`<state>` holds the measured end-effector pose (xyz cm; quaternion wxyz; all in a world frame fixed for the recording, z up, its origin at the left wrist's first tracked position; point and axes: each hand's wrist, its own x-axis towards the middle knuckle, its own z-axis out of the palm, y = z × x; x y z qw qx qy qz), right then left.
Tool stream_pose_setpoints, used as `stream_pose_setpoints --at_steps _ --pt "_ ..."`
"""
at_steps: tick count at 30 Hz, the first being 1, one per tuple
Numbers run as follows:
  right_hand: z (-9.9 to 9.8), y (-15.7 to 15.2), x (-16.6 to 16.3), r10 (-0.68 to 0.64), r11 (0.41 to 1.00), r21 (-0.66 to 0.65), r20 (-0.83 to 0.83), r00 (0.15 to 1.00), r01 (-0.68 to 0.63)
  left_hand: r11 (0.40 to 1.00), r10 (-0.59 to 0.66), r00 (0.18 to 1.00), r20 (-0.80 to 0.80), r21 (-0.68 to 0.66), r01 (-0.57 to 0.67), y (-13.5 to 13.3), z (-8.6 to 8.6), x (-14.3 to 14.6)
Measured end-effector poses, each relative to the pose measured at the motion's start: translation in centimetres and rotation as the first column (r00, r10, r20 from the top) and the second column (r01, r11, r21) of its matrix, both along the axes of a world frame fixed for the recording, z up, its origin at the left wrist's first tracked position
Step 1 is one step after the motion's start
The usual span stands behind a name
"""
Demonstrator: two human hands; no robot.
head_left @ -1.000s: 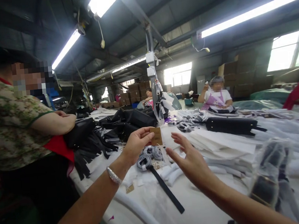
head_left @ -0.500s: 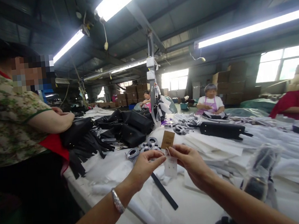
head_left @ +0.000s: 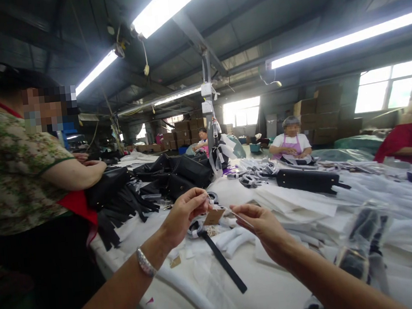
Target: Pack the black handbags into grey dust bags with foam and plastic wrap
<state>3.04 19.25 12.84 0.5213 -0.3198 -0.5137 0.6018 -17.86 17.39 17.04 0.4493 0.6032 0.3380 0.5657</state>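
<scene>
My left hand is raised over the white table, its fingers pinched on the string of a brown cardboard tag. My right hand is pinched too, on a thin clear strip that runs to the tag. The tag hangs between the two hands, tilted flat. Below them lie a black strap and coiled grey straps. A silver bracelet sits on my left wrist.
A person in a floral top stands at the left with black bags and black strips. White cloth stacks and another black bag cover the right. Other people sit at the far side. A wrapped dark item lies near right.
My right hand came in from open to pinch at the tag. The tag, first upright in my left hand, now lies tilted between both hands, which have drawn slightly apart.
</scene>
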Motion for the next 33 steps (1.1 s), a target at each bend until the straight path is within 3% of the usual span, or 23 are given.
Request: stream_pose_setpoints --at_steps 4,8,14,18,22,30,33 --pt "-0.3 0.3 0.1 -0.056 0.998 0.035 0.054 0.997 0.054 0.999 0.035 0.993 -0.114 0.045 -0.030 0.5 1.2 -0.3" --pt "-0.2 0.1 0.1 -0.063 0.995 0.080 0.053 0.997 0.059 0.999 -0.007 0.969 -0.248 0.046 0.019 0.5 2.1 -0.2" --pt "1.4 -1.3 -0.5 0.153 0.947 0.272 0.092 0.984 -0.172 0.996 -0.052 0.949 -0.311 0.054 0.072 0.0 3.2 1.1" --pt "1.1 -1.5 -0.8 0.206 0.895 0.369 0.153 0.966 -0.249 0.994 -0.092 0.958 -0.272 0.035 0.105 -0.1 3.6 2.4" --pt "0.9 -1.9 -0.9 0.179 0.867 0.431 0.200 0.963 -0.251 0.993 -0.116 0.975 -0.187 0.004 0.119 0.1 3.3 3.5" --pt "1.8 -2.8 -0.4 0.075 0.934 0.339 0.127 0.989 -0.114 0.995 -0.095 0.994 0.057 -0.033 0.097 0.6 3.2 4.8" --pt "2.2 -2.6 0.2 0.103 0.954 0.280 0.035 0.994 -0.109 0.993 -0.096 0.987 0.128 -0.051 0.104 1.3 2.9 4.8"
